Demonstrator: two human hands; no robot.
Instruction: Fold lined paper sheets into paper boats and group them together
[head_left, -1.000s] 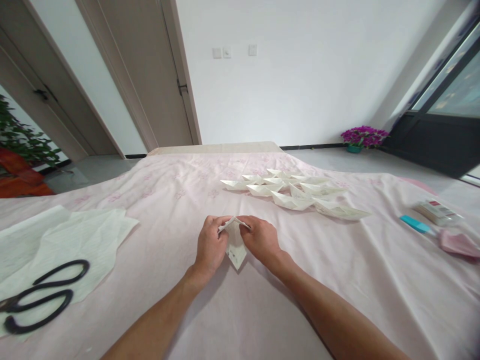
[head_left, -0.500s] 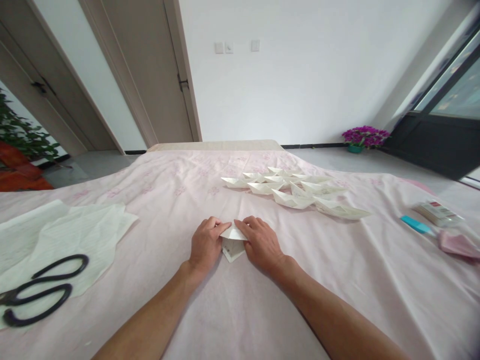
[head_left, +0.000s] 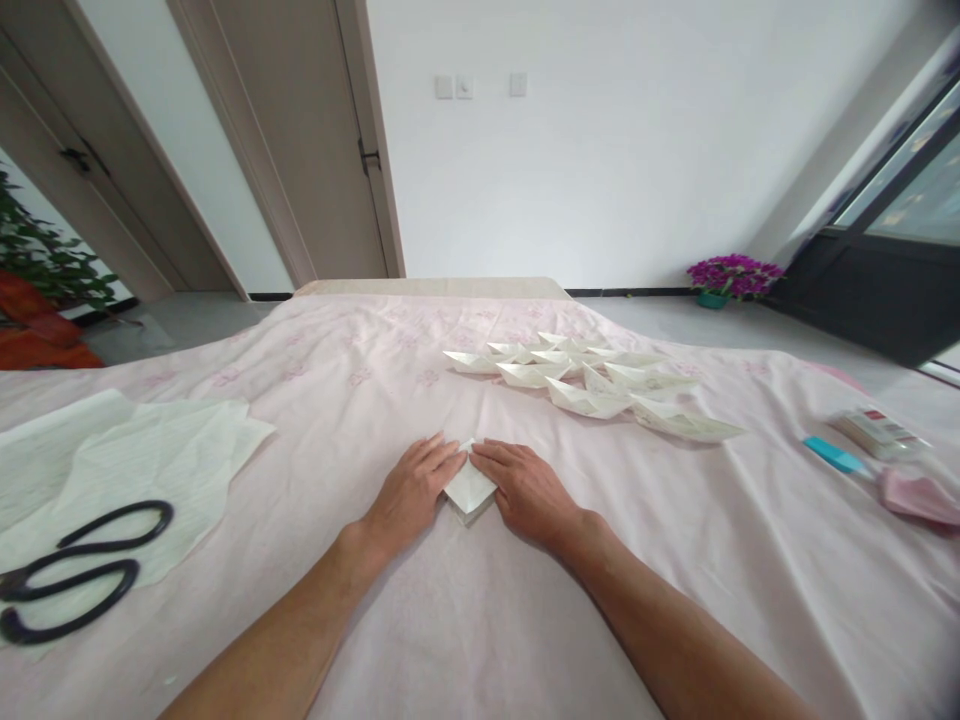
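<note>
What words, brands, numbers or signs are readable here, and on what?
No text can be read.
Red-marked packet: label too small and blurred.
Paper boats: faint marks, too small to read.
Loose sheets: faint lines, nothing legible.
Folded paper: nothing legible.

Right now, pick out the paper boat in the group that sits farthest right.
The front-right paper boat: its right tip reaches farther right than any of the other boats, and it lies lowest in view.
</note>
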